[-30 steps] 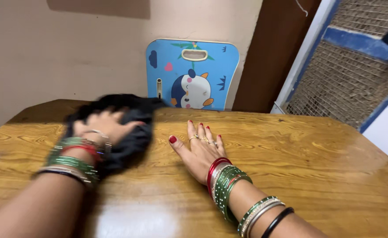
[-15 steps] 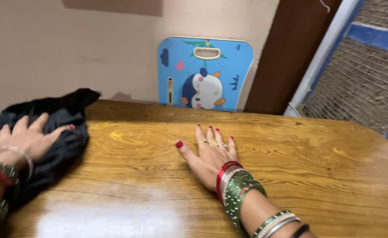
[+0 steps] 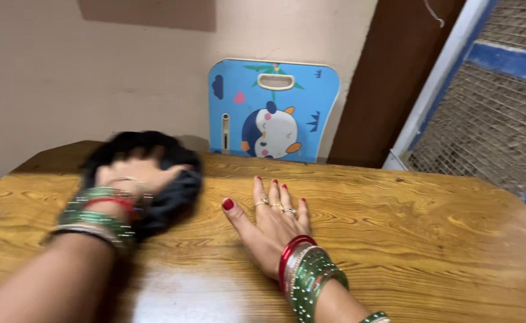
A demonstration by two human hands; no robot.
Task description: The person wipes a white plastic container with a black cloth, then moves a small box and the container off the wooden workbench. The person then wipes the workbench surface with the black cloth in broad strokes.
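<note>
Black cloth [image 3: 173, 191] under left hand [image 3: 132, 178]

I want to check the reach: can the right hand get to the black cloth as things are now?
Probably yes. The right hand lies flat and empty on the wooden table, with only bare tabletop between it and the black cloth under the left hand.

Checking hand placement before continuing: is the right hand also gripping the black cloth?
No, the right hand lies flat and open on the glossy wooden table, apart from the black cloth under the left hand.

Left hand [image 3: 132, 179] on cloth [image 3: 170, 194] on table [image 3: 406, 239], left of right hand [image 3: 269, 218].
</note>
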